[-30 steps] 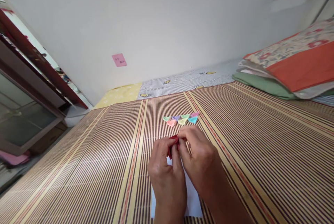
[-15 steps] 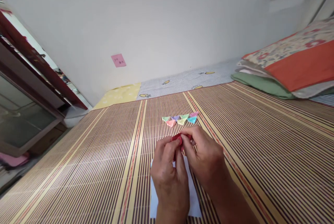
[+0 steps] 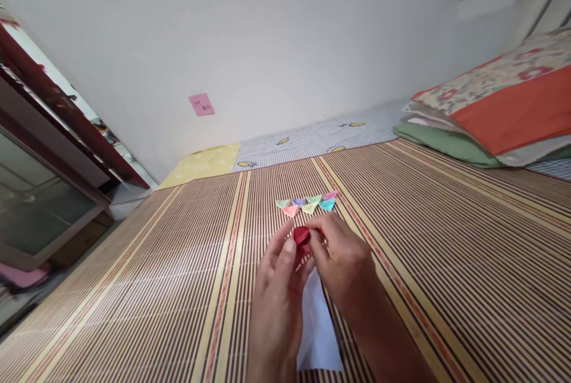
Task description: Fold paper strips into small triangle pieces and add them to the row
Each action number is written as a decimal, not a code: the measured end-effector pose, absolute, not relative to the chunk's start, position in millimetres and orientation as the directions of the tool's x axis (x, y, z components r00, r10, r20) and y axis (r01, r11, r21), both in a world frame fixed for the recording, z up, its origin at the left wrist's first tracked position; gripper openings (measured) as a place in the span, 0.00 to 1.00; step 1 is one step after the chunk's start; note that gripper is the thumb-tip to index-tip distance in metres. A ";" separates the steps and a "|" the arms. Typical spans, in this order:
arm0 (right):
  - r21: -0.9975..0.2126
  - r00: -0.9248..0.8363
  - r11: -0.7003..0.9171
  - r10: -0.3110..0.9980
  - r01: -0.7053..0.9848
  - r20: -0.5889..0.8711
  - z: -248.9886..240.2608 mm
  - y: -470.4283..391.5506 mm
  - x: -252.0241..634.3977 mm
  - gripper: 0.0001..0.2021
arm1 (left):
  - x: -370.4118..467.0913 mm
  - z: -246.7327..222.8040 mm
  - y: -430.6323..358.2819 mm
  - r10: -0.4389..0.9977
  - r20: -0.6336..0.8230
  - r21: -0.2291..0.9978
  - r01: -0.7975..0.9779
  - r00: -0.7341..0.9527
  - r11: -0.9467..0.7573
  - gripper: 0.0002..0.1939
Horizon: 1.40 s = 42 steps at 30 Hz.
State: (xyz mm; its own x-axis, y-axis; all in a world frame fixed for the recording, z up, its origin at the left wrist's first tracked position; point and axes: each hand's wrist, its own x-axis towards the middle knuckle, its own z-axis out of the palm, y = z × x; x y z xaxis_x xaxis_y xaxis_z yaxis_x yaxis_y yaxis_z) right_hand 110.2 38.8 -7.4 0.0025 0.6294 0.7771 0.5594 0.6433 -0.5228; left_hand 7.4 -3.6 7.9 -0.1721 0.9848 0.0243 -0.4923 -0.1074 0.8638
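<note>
A small folded piece of red paper (image 3: 302, 239) is between my two hands, above the striped mat. My left hand (image 3: 279, 282) grips its left edge, with the thumb along the near side. My right hand (image 3: 341, 252) pinches its right edge between thumb and forefinger. Just beyond my fingers, several small folded paper triangles (image 3: 311, 207) in green, purple, pink, yellow and blue lie in two close rows. Under my wrists is a white sheet of paper (image 3: 319, 329), partly hidden by my left hand and forearm.
The striped bamboo mat (image 3: 147, 276) covers the bed. Folded bedding (image 3: 504, 109) in orange, floral and green is stacked at the right. A pink note (image 3: 201, 104) is stuck on the white wall (image 3: 285, 32). At the left stands a glass-fronted cabinet (image 3: 40, 198).
My left fingers have loosened and spread away from the red paper, showing more of it. My left hand has turned and shifted slightly left; my right hand still pinches the paper.
</note>
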 end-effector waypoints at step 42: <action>-0.678 -0.185 0.602 0.789 0.422 0.586 -8.8 42.7 114.2 0.10 | -12.5 -7.2 7.7 0.952 0.156 0.988 0.025 -0.262 -0.155 0.08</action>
State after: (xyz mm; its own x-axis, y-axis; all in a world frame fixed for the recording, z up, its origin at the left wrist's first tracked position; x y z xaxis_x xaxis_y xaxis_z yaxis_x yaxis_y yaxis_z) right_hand 114.2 42.7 -8.8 -0.1846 0.7889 0.5862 0.4221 0.6023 -0.6776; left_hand -12.5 7.7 -7.2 -0.2623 0.9523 0.1561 0.0251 -0.1550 0.9876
